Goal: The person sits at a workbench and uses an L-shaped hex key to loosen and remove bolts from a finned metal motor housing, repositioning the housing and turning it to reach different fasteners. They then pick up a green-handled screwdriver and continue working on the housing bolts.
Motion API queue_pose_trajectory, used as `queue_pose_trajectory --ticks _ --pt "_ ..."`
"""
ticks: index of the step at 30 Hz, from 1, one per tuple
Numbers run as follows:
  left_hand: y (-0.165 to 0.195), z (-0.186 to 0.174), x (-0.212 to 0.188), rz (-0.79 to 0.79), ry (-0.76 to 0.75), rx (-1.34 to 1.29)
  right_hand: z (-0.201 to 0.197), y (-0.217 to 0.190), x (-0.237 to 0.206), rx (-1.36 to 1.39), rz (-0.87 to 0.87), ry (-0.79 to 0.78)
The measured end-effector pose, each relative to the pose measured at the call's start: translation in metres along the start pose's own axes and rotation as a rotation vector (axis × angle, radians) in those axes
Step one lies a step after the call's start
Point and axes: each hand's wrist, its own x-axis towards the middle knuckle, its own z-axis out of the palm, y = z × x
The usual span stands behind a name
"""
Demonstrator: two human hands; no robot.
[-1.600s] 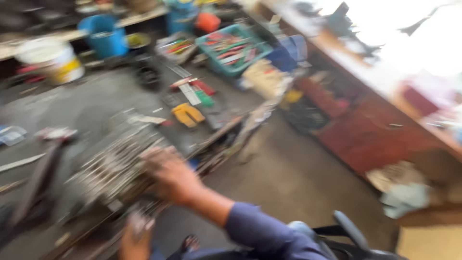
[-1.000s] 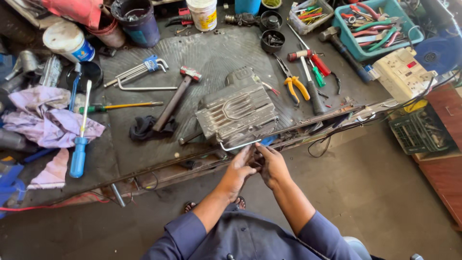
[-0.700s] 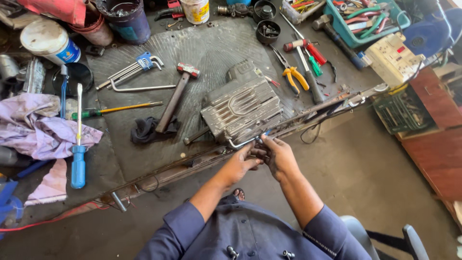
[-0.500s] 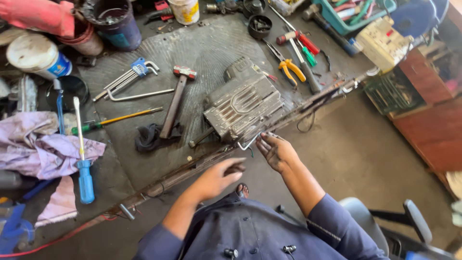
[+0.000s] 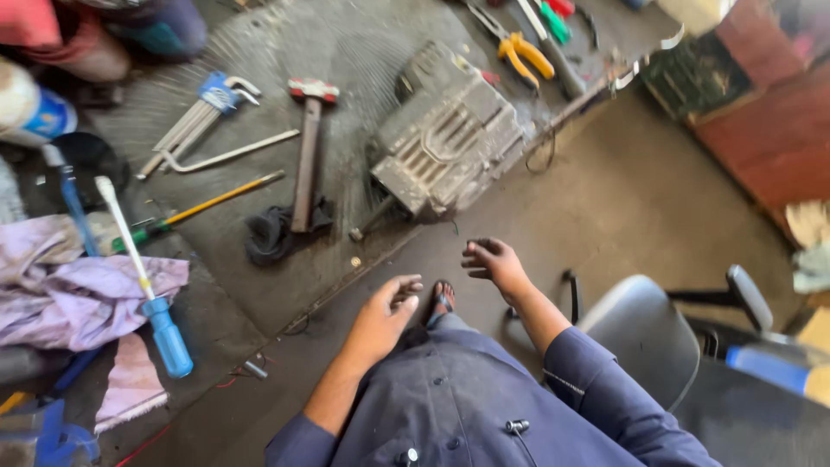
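Both hands have been pulled back from the worktop (image 5: 259, 294); left hand (image 5: 385, 313) and right hand (image 5: 491, 262) are empty, fingers loose, near the grey metal casing (image 5: 450, 143).

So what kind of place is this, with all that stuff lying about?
Most likely a repair workshop. A grimy dark workbench carries hand tools: a red-headed hammer with a wooden handle, orange-handled pliers and a blue-handled screwdriver, beside a finned grey metal machine housing.
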Motion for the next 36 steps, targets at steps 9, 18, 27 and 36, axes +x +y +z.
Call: queue_pose_trajectory --ticks 9,18,27,36 --pt "-0.046 -0.007 0.008 -0.286 -0.029 0.116 -0.110 0.183 -0.018 -1.001 0.365 0.046" --pt "-0.213 0.067 0.054 -0.663 -0.304 0.537 -0.197 0.312 -0.021 -0.516 0.434 0.390" --pt "-0.404 0.160 0.231 -0.614 -0.576 1.148 -0.178 0.431 0.082 -0.211 0.271 0.391" --pt "-0.667 0.203 0.384 -0.393 -0.389 1.643 -0.147 0.602 0.137 -0.637 0.143 -0.225"
